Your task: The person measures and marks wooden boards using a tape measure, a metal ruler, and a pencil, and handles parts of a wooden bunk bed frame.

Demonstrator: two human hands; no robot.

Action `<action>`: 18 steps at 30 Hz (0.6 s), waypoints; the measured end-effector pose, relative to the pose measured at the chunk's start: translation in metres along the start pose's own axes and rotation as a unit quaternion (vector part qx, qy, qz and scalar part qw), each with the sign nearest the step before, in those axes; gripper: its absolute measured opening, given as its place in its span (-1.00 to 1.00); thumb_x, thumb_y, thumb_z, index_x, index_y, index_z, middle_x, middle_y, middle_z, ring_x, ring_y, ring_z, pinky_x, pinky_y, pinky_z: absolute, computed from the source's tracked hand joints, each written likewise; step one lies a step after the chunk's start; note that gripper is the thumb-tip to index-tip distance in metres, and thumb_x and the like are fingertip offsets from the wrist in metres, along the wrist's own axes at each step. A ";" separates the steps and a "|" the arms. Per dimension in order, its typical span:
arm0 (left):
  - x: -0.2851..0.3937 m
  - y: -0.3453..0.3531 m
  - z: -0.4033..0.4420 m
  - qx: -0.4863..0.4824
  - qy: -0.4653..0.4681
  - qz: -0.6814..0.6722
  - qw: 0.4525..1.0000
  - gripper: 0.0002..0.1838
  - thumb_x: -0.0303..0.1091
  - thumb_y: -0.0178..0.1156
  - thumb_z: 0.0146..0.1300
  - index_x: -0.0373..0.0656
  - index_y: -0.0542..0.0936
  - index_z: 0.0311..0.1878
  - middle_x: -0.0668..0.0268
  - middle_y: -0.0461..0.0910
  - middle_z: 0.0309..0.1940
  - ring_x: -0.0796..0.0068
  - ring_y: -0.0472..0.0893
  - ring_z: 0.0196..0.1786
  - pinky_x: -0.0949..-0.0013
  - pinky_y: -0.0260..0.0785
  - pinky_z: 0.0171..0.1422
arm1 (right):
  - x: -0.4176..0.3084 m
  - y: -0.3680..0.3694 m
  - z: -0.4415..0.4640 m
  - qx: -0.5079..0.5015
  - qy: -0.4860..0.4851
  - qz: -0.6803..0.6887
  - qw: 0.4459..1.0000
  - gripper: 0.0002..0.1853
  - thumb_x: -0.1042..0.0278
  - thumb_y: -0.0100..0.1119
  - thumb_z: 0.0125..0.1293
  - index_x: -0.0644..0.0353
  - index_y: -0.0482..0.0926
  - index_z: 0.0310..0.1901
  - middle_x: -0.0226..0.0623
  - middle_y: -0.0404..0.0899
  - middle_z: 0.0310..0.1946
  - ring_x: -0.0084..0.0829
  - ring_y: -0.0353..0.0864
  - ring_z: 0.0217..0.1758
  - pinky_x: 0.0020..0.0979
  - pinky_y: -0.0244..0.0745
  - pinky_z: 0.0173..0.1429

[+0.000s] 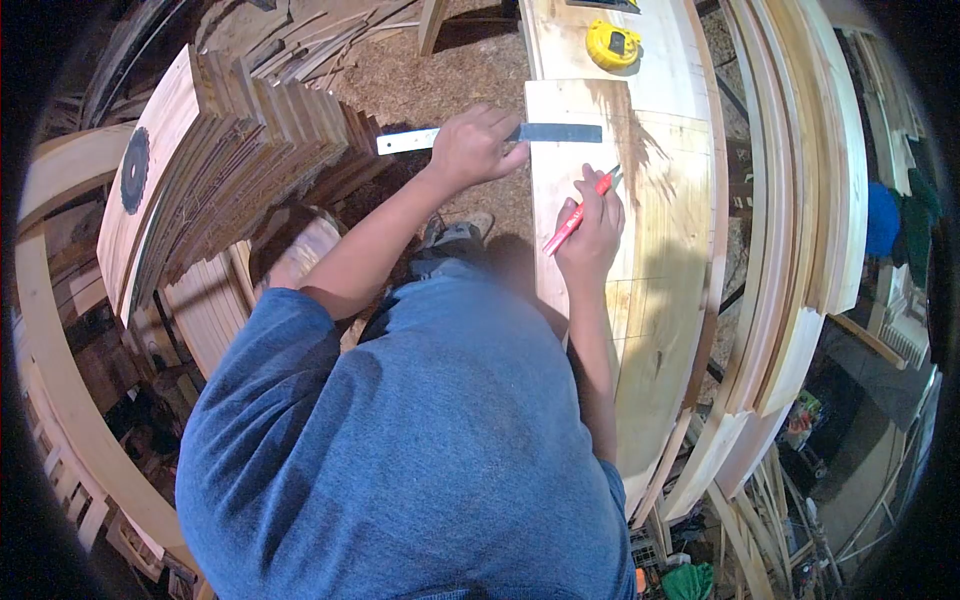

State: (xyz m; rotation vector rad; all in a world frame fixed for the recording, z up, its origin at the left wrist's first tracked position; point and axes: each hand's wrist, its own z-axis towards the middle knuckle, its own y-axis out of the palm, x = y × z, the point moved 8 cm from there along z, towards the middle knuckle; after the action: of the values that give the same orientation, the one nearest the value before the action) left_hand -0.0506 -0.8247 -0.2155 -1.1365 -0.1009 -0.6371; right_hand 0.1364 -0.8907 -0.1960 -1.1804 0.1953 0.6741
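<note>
My left hand [474,146] is closed around the middle of a flat metal ruler [560,132] with a hole at its left end. The ruler's right part lies across a short pale board [575,100], and its left part sticks out past the board's edge. In my right hand [592,232] is a red marker [575,220], gripped with its dark tip pointing up and away, just below the ruler's right end. That hand is over the short board, which rests on a longer wide plank [665,290] with pencil lines across it.
A yellow tape measure [613,46] sits on the long plank's far part. To the left stands a stack of cut boards [240,150] with a round saw blade [133,170] on its face. Long timber lengths [790,200] run along the right. Sawdust covers the floor [470,70].
</note>
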 end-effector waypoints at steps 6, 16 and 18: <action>-0.003 0.000 0.001 0.024 0.002 0.005 1.000 -0.66 -0.02 0.34 0.13 -0.12 0.70 -0.26 0.22 0.68 -0.38 0.22 0.66 -0.28 0.18 0.58 -0.21 | 0.000 -0.004 0.000 0.004 0.010 0.034 0.999 -0.62 0.40 0.28 0.28 0.19 0.49 0.12 -0.10 0.59 0.24 0.04 0.51 0.29 0.00 0.35 0.36; -0.014 0.001 0.012 -0.017 -0.042 -0.021 0.999 -0.67 0.00 0.35 0.11 -0.09 0.72 -0.31 0.23 0.69 -0.38 0.17 0.68 -0.26 0.12 0.59 -0.20 | 0.060 -0.003 -0.015 0.100 0.180 0.350 0.914 -0.66 0.29 -0.07 0.56 0.30 0.54 0.17 -0.22 0.71 -0.15 -0.46 0.62 -0.12 -0.41 0.49 0.11; -0.016 0.000 0.015 -0.004 -0.041 -0.020 0.999 -0.67 0.00 0.35 0.11 -0.09 0.72 -0.30 0.23 0.69 -0.36 0.17 0.68 -0.25 0.11 0.59 -0.19 | 0.074 -0.006 -0.002 0.062 0.263 0.337 0.902 -0.67 0.34 -0.06 0.52 0.31 0.54 0.17 -0.26 0.69 -0.21 -0.53 0.58 -0.15 -0.47 0.50 0.05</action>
State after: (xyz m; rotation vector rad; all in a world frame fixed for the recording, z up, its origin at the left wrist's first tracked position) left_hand -0.0596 -0.8049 -0.2153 -1.1708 -0.1920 -0.6279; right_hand 0.1991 -0.8654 -0.2271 -1.1455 1.1297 0.9070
